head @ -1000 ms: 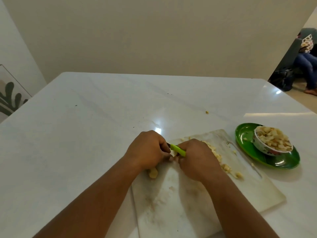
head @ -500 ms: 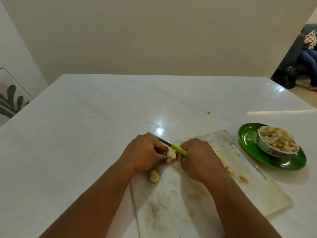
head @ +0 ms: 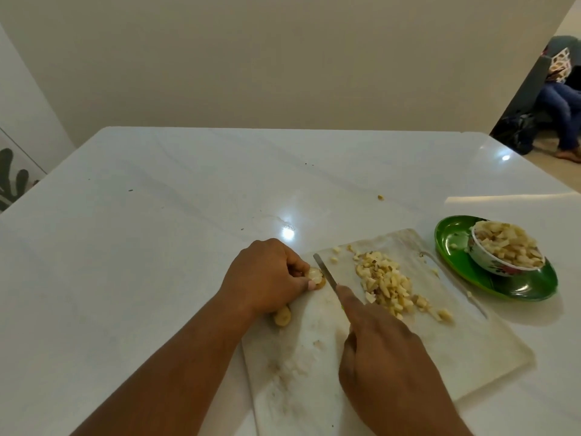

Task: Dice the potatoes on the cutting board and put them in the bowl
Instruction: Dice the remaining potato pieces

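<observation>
A white cutting board (head: 471,350) lies on the white table. My left hand (head: 267,275) pinches a small potato piece (head: 315,274) at the board's far left corner. My right hand (head: 386,350) grips a knife (head: 325,272), forefinger along the blade's back; the blade lies just right of that piece. A pile of diced potato (head: 388,283) sits on the far half of the board. Another potato chunk (head: 283,316) lies under my left wrist at the board's left edge. A patterned bowl (head: 500,265) filled with dice stands at the right.
The bowl rests on a green plate (head: 452,243) right of the board. A stray potato bit (head: 380,197) lies on the table beyond the board. A seated person (head: 562,114) is at the far right, beyond the table.
My right hand has drawn back toward me, uncovering the diced pile, and the knife blade now shows fully beside the held piece. The left hand keeps its hold.
</observation>
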`<state>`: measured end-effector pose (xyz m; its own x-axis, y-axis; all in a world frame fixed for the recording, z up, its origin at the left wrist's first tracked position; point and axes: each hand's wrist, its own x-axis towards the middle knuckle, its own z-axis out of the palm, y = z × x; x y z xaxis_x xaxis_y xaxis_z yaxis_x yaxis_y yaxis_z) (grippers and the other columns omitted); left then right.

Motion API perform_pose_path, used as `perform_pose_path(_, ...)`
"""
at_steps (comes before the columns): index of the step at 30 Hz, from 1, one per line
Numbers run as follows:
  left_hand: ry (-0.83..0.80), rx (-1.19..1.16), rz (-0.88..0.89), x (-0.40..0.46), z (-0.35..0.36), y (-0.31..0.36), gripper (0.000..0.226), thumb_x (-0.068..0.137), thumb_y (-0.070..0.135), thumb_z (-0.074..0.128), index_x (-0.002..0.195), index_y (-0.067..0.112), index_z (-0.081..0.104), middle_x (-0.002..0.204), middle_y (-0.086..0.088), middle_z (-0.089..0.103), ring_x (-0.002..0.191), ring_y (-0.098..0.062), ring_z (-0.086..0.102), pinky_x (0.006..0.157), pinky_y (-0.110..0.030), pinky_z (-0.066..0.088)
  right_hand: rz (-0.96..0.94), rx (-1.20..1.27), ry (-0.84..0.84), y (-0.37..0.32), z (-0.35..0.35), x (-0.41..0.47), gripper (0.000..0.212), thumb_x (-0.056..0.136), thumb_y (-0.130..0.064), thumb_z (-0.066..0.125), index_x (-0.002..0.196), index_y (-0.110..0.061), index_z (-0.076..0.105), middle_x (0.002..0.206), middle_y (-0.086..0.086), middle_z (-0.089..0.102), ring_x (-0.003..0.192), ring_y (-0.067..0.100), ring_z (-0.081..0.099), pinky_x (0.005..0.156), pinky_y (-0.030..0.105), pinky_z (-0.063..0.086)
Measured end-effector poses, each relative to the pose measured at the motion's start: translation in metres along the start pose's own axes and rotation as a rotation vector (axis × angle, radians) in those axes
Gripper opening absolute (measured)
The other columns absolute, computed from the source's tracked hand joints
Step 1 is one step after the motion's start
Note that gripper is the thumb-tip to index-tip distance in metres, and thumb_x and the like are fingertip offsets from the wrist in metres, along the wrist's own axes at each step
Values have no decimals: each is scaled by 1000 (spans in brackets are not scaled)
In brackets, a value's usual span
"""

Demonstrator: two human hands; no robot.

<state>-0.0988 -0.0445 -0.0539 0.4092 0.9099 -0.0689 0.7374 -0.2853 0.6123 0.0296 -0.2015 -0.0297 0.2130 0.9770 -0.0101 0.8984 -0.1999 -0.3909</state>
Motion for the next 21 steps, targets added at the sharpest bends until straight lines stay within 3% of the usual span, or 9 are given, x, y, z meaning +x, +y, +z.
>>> perform_pose_path(4,23,10,-33,2,2,1,26,73,55,85,95,41,79,85,22,73,83,2,66,83,-27,58,41,-73,-62,-7,14,-2,73,97,-21,32,156,-39,-6,122,-9,43,87,14,52,69,25,36)
perform_pose_path(9,25,43,-39,6,5,3,16,72,51,86,79,39,77,85,23,72,83,0,67,82,-32,59,117,-159,-137,-12,18,-21,74,98,-24,29,153,-40,-16,121,-9,36,75,17,47,68,24,39)
perform_pose_path(14,19,23,-29,7,6,0,13,74,49,86,71,42,75,86,23,73,83,0,68,81,-32,60,134,-244,-205,-13,15,-43,71,95,-32,18,149,-43,-27,108,-9,25,87,16,51,76,22,40)
perform_pose_path(17,27,19,-36,4,6,-2,14,75,52,85,82,42,80,86,21,74,83,-1,67,81,-32,59,129,-205,-157,-13,9,-37,72,94,-30,20,150,-44,-22,113,-11,33,97,11,56,77,21,40)
perform_pose_path(21,30,-30,-47,3,6,-4,17,74,56,86,83,43,80,83,21,74,80,0,67,81,-33,60,97,-134,-96,-16,20,-13,75,95,-21,35,156,-37,-7,111,-9,39,82,12,51,62,24,34)
